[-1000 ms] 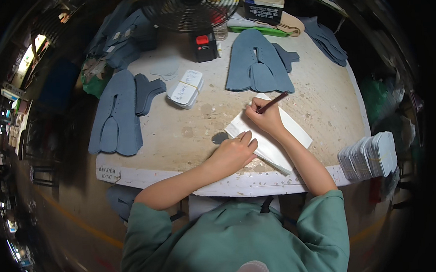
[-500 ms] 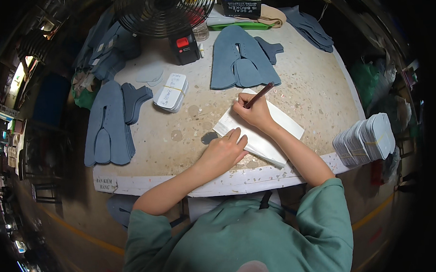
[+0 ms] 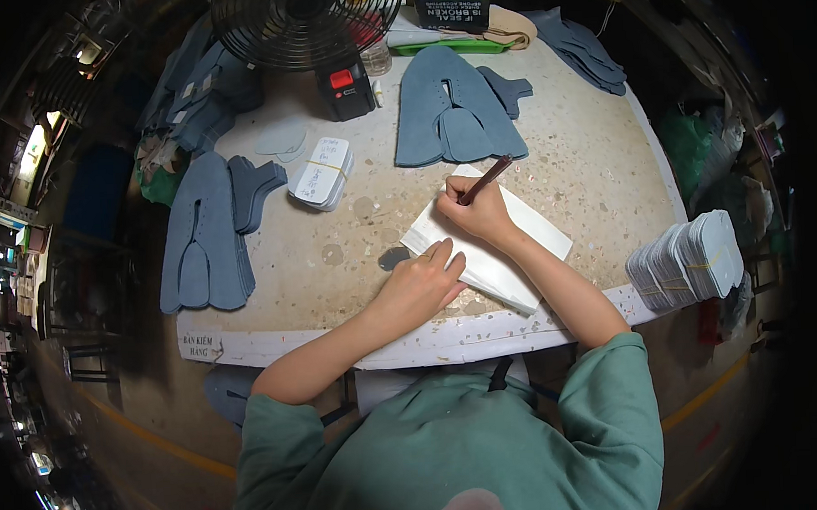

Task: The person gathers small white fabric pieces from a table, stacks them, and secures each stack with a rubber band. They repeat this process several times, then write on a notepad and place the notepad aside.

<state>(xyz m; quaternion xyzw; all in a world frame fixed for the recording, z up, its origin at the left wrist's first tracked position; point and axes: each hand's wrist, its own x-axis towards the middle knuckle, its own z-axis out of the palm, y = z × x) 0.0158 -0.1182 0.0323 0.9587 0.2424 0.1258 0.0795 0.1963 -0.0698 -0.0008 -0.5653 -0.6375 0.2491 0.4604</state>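
Observation:
A dark pen (image 3: 490,175) is gripped in my right hand (image 3: 476,208), which rests on a white paper pad (image 3: 526,241) lying at a slant on the table. The pen's tip is hidden behind my fingers. My left hand (image 3: 425,277) lies flat with its fingers out over the pad's lower left edge; a ring shows on one finger. Next to those fingers is a small dark oval piece (image 3: 393,258). Beyond the pad lie blue-grey cut shoe-upper pieces (image 3: 456,98). A banded stack of white pieces (image 3: 321,175) with handwriting sits to the left.
More blue-grey pieces (image 3: 203,255) are stacked at the table's left. A black fan (image 3: 307,27) stands at the back, beside a box (image 3: 453,11) and a green tray (image 3: 454,47). Banded pale pieces (image 3: 682,261) stand at the right edge. The worn table (image 3: 337,295) has a white front border.
The whole view has shifted very slightly. Both hands keep their places on the pad, with the pen still in the right one.

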